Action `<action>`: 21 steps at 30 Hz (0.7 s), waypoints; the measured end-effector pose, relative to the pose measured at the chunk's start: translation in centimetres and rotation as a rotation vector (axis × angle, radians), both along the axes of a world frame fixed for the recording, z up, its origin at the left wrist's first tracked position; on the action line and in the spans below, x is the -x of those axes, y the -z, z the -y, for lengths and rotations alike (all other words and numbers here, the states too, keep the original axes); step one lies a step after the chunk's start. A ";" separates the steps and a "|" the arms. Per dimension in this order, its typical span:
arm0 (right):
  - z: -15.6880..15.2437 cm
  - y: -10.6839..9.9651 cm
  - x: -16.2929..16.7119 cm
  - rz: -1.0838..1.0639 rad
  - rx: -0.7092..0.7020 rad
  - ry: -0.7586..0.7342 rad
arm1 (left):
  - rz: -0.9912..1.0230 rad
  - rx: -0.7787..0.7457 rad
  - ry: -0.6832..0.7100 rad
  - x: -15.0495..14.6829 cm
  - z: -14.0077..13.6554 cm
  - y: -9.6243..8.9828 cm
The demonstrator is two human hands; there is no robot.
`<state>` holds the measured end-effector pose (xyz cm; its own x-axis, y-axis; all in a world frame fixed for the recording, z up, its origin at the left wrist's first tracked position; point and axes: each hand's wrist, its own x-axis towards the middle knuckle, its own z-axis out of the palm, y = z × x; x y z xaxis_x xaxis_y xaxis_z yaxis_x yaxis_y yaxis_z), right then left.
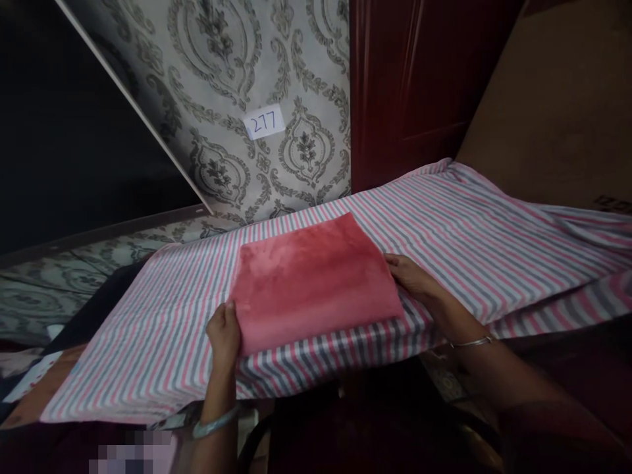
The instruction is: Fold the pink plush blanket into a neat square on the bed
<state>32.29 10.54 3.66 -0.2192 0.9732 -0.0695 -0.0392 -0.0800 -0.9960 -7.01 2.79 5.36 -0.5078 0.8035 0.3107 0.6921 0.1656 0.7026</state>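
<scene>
A red plush cloth (311,276) lies flat as a rough rectangle on a striped tablecloth (474,237), its near part paler pink than the rest. At its left edge, my left hand (224,332) is closed, the thumb near the border and the other fingers partly hidden. My right hand (409,273) pinches the opposite edge, with fingertips tucked out of sight by the cloth. Whether the cloth is a single layer or folded, I cannot tell.
Behind the table stands a patterned wall with a paper label (265,122) reading 277. A large dark screen (83,145) leans in at the left. A cardboard box (557,112) rises at the right, beside a dark red door (409,85). The tablecloth hangs over the near edge.
</scene>
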 end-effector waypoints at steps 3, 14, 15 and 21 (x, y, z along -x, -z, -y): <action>1.1 0.8 -0.4 -0.073 0.054 0.026 | 0.150 0.038 0.083 0.6 0.9 0.0; 5.5 2.2 -2.2 -0.007 -0.009 -0.173 | 0.165 -0.048 0.093 0.9 6.5 3.9; 5.7 2.2 -2.0 -0.003 -0.028 -0.146 | 0.125 -0.048 0.105 1.0 6.8 4.2; 5.9 2.8 -1.4 0.048 -0.082 0.010 | -0.065 -0.066 0.190 1.9 6.9 4.2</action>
<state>33.71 4.60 0.83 -0.2074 0.9782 -0.0002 0.0084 0.0016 -1.0000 -8.86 -4.08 1.17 -0.3261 0.8597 0.3932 0.7504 -0.0176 0.6607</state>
